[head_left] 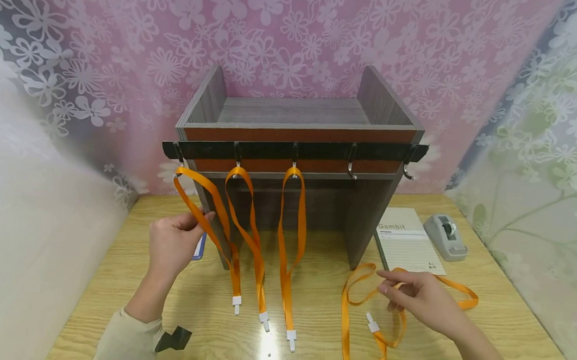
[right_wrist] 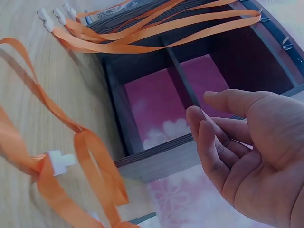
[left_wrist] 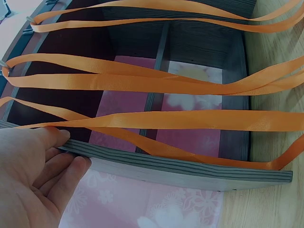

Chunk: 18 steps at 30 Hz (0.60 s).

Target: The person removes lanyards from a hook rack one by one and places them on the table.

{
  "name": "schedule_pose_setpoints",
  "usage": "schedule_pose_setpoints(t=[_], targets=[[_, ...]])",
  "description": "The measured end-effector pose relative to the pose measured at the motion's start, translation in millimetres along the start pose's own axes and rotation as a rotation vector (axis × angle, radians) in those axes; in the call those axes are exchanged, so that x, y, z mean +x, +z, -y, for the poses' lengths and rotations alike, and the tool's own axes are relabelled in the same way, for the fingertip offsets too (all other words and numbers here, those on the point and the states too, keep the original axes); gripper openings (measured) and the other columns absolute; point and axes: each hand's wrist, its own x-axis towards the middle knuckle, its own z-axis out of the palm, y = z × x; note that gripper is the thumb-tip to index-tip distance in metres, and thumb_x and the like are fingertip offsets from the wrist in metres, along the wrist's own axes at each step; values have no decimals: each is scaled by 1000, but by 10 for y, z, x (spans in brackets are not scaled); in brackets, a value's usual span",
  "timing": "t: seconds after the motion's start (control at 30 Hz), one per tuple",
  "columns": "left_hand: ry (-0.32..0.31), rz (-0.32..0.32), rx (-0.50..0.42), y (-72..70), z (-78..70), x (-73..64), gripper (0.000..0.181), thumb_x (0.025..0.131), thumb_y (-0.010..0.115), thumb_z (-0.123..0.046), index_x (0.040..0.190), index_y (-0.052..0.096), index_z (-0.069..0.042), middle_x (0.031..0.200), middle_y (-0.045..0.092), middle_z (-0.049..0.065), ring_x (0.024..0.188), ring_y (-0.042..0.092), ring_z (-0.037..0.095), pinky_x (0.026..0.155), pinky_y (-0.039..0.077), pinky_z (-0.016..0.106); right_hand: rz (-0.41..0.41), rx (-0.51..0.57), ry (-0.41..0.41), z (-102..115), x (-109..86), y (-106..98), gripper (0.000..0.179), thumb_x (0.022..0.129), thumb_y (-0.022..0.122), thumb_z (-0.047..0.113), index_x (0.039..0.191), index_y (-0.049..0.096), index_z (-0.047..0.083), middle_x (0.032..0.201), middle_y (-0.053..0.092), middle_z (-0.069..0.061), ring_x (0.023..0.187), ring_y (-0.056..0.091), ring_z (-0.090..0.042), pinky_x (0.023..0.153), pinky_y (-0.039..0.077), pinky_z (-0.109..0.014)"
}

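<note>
My left hand [head_left: 173, 244] grips the front edge of the grey shelf unit's left side panel [left_wrist: 190, 164], fingers on both sides of the edge, close to the leftmost hanging orange lanyard [head_left: 235, 275]. Two more orange lanyards, one second from left [head_left: 259, 265] and one in the middle [head_left: 286, 288], hang by their loops from hooks, with white clips at the bottom. Above a loose orange lanyard [head_left: 344, 324] on the table, my right hand [head_left: 426, 301] hovers with relaxed fingers and nothing between them. That lanyard's white clip [right_wrist: 59, 162] shows in the right wrist view.
A black hook rail [head_left: 270, 149] runs across the unit's front; its two right hooks [head_left: 351, 169] carry nothing. At right on the wooden table lie a Gambit notebook [head_left: 407, 240] and a grey tape dispenser [head_left: 446, 237]. A blue-edged item [head_left: 199, 247] lies behind my left hand.
</note>
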Motion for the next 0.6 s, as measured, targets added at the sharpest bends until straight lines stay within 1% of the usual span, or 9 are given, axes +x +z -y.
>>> schedule_pose_setpoints(t=[0.03,0.07,0.17,0.3,0.43,0.53,0.6], targets=[[-6,3,-3,0,-3,-2,13,86,81,-22,83,84,-10,67,75,5,58,69,3,58,46,6,-6,-5,-7,23,-1,-8,39,98,65,22,130,65,1,86,76,2,67,69,-11,61,54,-27],[-12,5,-6,1,-6,-3,13,86,81,-22,84,84,-10,67,75,5,57,68,0,58,46,6,-10,-3,-11,41,-3,-15,39,98,65,22,131,64,2,84,75,4,67,69,-11,60,53,-27],[-23,10,-10,4,-5,-9,13,86,80,-23,84,84,-11,68,76,5,56,64,-7,57,47,7,-43,8,-29,85,-2,-19,37,98,66,19,131,65,4,89,75,5,66,69,-12,54,51,-27],[-29,13,-1,5,-10,-18,13,86,81,-24,87,84,-11,70,76,5,56,62,-11,56,47,8,-86,30,-58,115,25,-16,36,97,67,16,131,65,8,90,74,3,65,69,-14,48,47,-28],[-33,15,2,2,-6,-16,15,86,81,-24,90,83,-10,72,77,5,57,60,-15,56,47,8,-108,31,-57,168,61,-18,36,96,68,18,131,66,11,91,74,3,66,69,-16,52,51,-29],[-26,13,0,-1,1,-9,14,85,81,-23,87,83,-9,69,76,6,54,59,-14,52,47,10,-116,25,-47,227,94,-15,37,96,69,21,131,66,12,90,75,3,67,69,-16,55,53,-29],[-21,11,4,3,1,-7,14,85,81,-22,86,83,-9,68,75,6,52,60,-10,51,46,10,-121,20,-52,257,120,-13,37,96,69,21,131,66,11,90,75,2,67,69,-15,55,53,-29]])
